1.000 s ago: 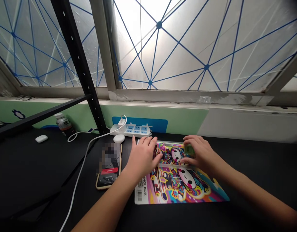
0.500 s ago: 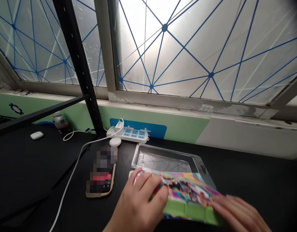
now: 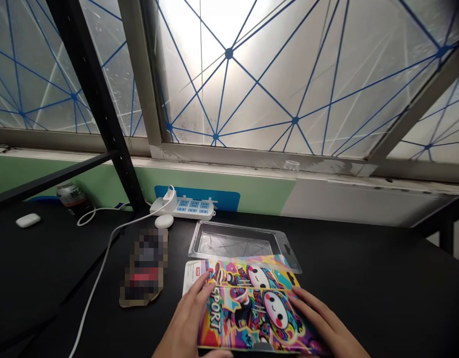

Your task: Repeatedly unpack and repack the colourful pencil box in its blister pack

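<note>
A flat, brightly coloured cartoon-printed case (image 3: 247,318) with the letters "SPORT" lies face up in front of me, its front edge close to the bottom of the view. My left hand (image 3: 190,315) grips its left side, fingers over the upper corner and thumb at the front edge. On the opposite side, my right hand (image 3: 322,318) has its fingers along the right edge; its thumb is hidden. Just behind the case lies a matching printed card (image 3: 238,271) with a white left end. A clear plastic blister shell (image 3: 234,243) partly overlaps the card's far edge.
Left of the case lies a phone (image 3: 143,268), its screen blurred out. A white cable (image 3: 102,278) runs past it to a power strip (image 3: 194,209) by the wall. A white round object (image 3: 164,221), white earbud case (image 3: 28,220), bottle (image 3: 74,196) and black metal frame (image 3: 95,89) stand around.
The case's green underside or edge is turned out of sight, and its printed face now shows fully upward. My left hand has moved to its left edge. The camera view has swung right.
</note>
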`<state>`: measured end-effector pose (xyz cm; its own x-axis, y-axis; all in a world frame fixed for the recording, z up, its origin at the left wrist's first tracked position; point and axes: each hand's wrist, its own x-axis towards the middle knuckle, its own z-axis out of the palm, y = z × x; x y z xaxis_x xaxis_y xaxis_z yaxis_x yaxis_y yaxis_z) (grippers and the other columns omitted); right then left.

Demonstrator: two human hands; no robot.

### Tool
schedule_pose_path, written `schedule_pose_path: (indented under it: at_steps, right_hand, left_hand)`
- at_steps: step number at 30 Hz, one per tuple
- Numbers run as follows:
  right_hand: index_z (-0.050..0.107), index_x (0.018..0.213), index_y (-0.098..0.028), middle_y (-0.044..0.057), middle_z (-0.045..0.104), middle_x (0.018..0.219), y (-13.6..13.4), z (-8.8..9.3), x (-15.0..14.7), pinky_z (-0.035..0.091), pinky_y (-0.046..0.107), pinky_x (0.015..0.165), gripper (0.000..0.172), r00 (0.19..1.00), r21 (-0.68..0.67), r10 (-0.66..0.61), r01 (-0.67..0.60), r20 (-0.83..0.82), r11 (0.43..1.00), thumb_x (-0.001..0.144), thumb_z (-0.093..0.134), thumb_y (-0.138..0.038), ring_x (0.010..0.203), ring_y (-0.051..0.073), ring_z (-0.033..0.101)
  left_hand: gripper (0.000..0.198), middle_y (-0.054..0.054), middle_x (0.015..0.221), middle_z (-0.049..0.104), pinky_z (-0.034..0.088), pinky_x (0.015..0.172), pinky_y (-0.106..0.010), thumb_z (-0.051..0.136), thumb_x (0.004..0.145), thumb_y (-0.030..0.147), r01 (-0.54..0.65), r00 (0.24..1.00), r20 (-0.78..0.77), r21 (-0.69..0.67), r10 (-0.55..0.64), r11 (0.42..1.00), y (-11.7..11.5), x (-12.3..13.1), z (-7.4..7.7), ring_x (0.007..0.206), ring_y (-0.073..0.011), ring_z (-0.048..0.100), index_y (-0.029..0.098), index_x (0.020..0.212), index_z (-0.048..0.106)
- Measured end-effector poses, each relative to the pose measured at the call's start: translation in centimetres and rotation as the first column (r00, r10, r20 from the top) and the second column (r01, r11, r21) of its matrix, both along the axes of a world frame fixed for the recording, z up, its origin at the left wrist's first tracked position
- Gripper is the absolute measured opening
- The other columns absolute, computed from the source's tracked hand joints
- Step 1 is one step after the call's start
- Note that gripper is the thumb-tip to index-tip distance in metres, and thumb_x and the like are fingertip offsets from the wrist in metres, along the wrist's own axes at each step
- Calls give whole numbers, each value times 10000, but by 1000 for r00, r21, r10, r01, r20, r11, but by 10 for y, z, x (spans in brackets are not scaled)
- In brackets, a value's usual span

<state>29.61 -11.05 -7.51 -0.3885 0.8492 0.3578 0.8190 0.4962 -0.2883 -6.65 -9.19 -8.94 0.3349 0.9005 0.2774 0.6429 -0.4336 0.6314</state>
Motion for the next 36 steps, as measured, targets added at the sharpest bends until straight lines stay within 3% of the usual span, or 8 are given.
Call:
schedule_pose_path:
  at_steps: [8,10,13,17,22,25,29,36]
  right_hand:
    - [672,1276,-347,90,648,1312,9,39,-8,533,464,1000,574,981,-302,-87,30,-176,953,735,794,-493,1174,354,638]
    - [752,1116,-284,83,730,1097,20,50,-11,582,426,893,390,958,-379,-111,3,-263,925,845,658,-548,1008,318,705]
    - [759,872,-210,68,747,816,37,55,-16,598,363,666,475,894,-443,-252,69,-370,894,947,464,-576,760,280,716]
    - [673,1110,-217,86,772,931,40,42,-17,601,366,701,446,785,-419,-384,177,-486,891,921,514,-589,850,301,727]
    - [513,1372,-268,124,680,1272,10,25,-5,573,433,906,638,825,-259,-202,70,-528,963,891,486,-686,1147,336,656]
    - [503,1398,-301,115,621,1356,-6,19,-4,565,444,938,685,909,-165,-89,23,-408,986,814,645,-629,1190,349,626]
    - [581,1282,-310,83,684,1251,-8,14,-7,559,441,953,479,945,-95,-171,151,-277,984,817,691,-337,1146,315,654]
    - [460,1220,-280,56,754,1074,-3,11,-10,610,309,730,488,820,-259,-392,306,-418,916,834,676,-487,967,265,736]
  left_hand:
    - [1158,-100,1603,323,437,1097,-464,812,691,217,-71,989,121,-79,80,994,-6,8,2,1438,-341,366,376,1580,87]
    - [1227,-103,1606,313,449,1084,-456,818,660,194,-97,981,161,-77,109,992,-10,12,4,1426,-340,389,376,1581,28]
    - [1309,-106,1597,337,443,1083,-458,819,629,164,-109,974,184,-145,135,983,-14,14,9,1399,-326,437,380,1571,-63]
    - [1252,-110,1490,491,452,1064,-462,781,709,253,-140,965,181,-265,191,954,-14,13,16,1355,-305,497,354,1563,-129]
    - [1120,-97,1361,610,484,1014,-439,736,774,422,-211,951,174,-246,257,946,-14,18,23,1250,-302,594,318,1580,-35]
    - [856,-93,1325,641,514,976,-426,659,823,528,-287,934,154,-218,323,933,-12,20,28,1212,-312,620,290,1543,261]
    - [496,-82,1313,653,504,1014,-415,512,908,580,-223,962,118,-182,247,958,-10,16,33,1233,-304,605,260,1271,620]
    - [563,-135,1445,547,423,1107,-475,492,942,528,-221,974,19,-167,228,961,-5,15,26,1359,-309,493,192,1393,522]
